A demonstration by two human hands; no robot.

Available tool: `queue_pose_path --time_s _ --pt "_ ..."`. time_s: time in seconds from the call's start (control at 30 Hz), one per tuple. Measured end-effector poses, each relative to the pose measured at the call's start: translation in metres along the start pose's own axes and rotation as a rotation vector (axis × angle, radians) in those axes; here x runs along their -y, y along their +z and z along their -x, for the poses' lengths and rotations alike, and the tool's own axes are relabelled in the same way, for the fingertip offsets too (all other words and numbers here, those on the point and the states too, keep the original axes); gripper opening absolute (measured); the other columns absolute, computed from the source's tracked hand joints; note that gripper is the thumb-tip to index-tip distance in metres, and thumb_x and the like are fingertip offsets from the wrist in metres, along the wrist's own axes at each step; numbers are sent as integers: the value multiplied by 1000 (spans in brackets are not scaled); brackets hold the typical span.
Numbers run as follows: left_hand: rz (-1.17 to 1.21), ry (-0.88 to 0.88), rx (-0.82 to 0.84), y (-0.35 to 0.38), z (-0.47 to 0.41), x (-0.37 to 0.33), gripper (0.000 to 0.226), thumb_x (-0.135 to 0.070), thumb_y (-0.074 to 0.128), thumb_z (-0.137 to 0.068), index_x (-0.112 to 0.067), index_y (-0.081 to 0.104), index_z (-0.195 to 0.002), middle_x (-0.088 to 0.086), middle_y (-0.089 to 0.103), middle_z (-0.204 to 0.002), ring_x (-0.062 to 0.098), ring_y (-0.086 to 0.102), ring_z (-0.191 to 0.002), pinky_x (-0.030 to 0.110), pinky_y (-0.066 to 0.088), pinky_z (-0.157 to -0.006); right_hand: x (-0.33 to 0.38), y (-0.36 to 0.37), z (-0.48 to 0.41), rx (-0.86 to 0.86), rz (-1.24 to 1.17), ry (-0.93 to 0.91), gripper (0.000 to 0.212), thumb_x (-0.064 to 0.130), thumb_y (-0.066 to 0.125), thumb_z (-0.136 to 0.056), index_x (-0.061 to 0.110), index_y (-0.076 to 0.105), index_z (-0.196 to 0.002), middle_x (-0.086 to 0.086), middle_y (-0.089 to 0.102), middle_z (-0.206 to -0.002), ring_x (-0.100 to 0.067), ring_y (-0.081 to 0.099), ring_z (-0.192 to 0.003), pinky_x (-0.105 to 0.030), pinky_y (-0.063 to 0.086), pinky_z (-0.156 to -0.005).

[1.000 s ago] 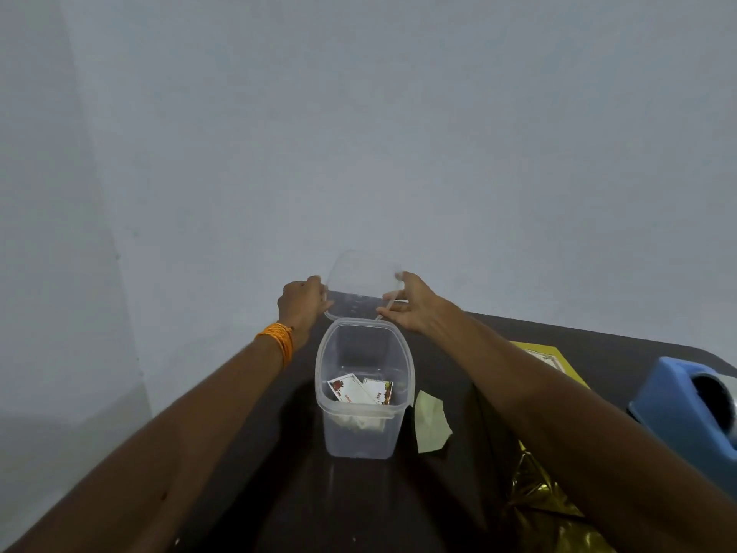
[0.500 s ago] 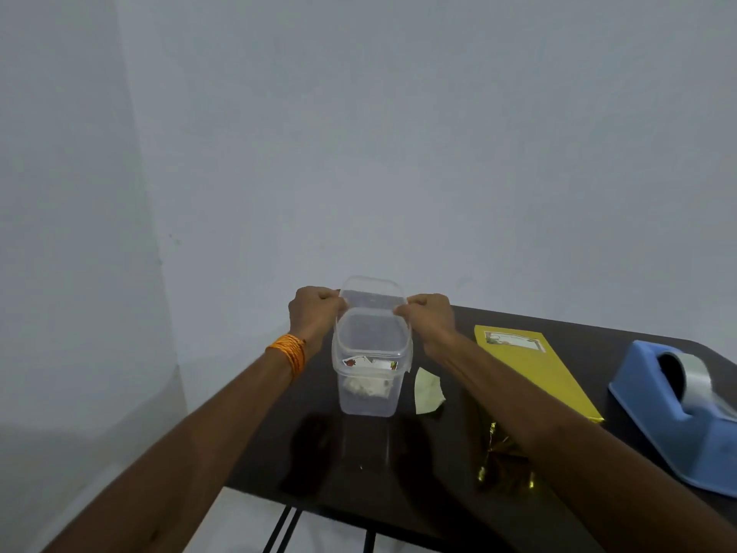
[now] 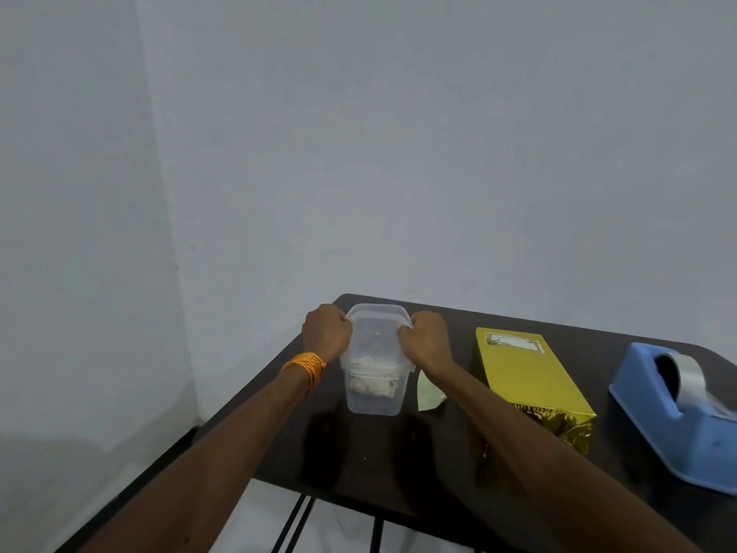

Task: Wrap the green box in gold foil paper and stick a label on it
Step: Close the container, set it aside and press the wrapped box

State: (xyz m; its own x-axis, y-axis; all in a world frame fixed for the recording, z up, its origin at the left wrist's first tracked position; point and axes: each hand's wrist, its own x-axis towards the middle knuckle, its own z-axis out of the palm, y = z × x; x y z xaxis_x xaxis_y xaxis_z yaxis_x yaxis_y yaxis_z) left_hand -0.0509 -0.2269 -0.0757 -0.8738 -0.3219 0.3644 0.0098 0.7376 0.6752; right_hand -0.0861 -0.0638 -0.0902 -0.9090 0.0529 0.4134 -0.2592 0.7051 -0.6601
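Observation:
The box wrapped in gold foil (image 3: 526,383) lies on the dark table (image 3: 458,445), right of centre, with a printed label (image 3: 514,342) stuck at its far end. A clear plastic container (image 3: 375,387) holding paper labels stands at the table's left part. Its clear lid (image 3: 378,327) sits on top. My left hand (image 3: 326,333) grips the lid's left edge and my right hand (image 3: 426,340) grips its right edge, both with fingers curled over the rim.
A blue tape dispenser (image 3: 678,413) with a grey roll stands at the right edge. A pale green paper scrap (image 3: 427,395) lies between the container and the gold box. The table's near edge and thin black legs show below. Bare walls stand behind.
The lid was held tilted up behind the open container; now it lies flat on the container with both hands pressing its sides. The view has pulled back, showing the whole gold box.

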Motion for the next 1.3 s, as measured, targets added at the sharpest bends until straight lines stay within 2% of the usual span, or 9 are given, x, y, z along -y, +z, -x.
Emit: queue_pose_path --time_s 0.2,0.3,0.43,0.53,0.63,0.83,0.93,1.1,1.3 --pt "-153 -2 32 -1 4 -5 21 -12 53 -91 0 70 -94 16 70 -99 28 61 -85 28 41 -68 -3 5 -2 17 80 -31 28 22 57 -99 -1 69 -111 -16 66 -111 -24 66 -93 -26 54 -77" --pt "-225 11 28 0 7 -9 23 -10 51 -92 0 68 -103 17 67 -109 32 63 -100 31 47 -77 -1 8 1 7 163 -64 30 25 54 -102 4 63 -120 -13 58 -121 -22 61 -100 -29 55 -89" --pt "-289 11 68 0 9 -13 25 -9 49 -92 0 66 -109 17 65 -116 33 62 -105 36 51 -86 0 7 3 1 199 -92 29 25 51 -103 7 60 -124 -13 53 -124 -22 57 -105 -30 53 -92" --pt "-307 16 93 -2 11 -13 26 -11 50 -93 -1 65 -112 16 65 -116 32 62 -105 36 51 -86 -1 7 4 1 191 -129 29 23 53 -102 10 59 -126 -11 57 -122 -22 55 -108 -30 50 -90" --pt "-274 9 48 -7 12 -13 22 -12 53 -90 -2 66 -105 15 66 -110 33 63 -99 37 53 -81 1 6 2 -8 140 -146 24 19 57 -98 11 67 -119 -10 66 -111 -21 63 -96 -30 57 -83" --pt "-218 42 14 -23 8 -31 7 -11 55 -86 -8 55 -80 11 59 -84 33 58 -82 31 42 -65 11 -15 -7 27 86 -108 19 1 50 -90 1 63 -76 -14 65 -84 -26 63 -83 -33 52 -69" --pt "-202 14 32 -20 11 -26 10 -14 55 -86 -5 58 -82 8 57 -79 28 53 -73 30 41 -63 6 -13 -4 25 72 -100 21 2 51 -87 -4 71 -91 -15 70 -89 -28 66 -85 -43 59 -77" --pt "-180 4 40 -15 21 -18 11 -12 54 -85 -4 59 -79 13 64 -83 27 53 -71 30 39 -60 0 -9 8 10 71 -99 22 3 53 -91 1 73 -100 -13 71 -95 -23 68 -84 -37 61 -75" --pt "-200 31 -7 -14 23 -16 18 -11 54 -86 2 66 -94 19 68 -98 35 61 -92 33 40 -68 10 -15 11 12 65 -154 22 7 53 -96 8 74 -103 -8 73 -95 -20 68 -80 -29 57 -71"
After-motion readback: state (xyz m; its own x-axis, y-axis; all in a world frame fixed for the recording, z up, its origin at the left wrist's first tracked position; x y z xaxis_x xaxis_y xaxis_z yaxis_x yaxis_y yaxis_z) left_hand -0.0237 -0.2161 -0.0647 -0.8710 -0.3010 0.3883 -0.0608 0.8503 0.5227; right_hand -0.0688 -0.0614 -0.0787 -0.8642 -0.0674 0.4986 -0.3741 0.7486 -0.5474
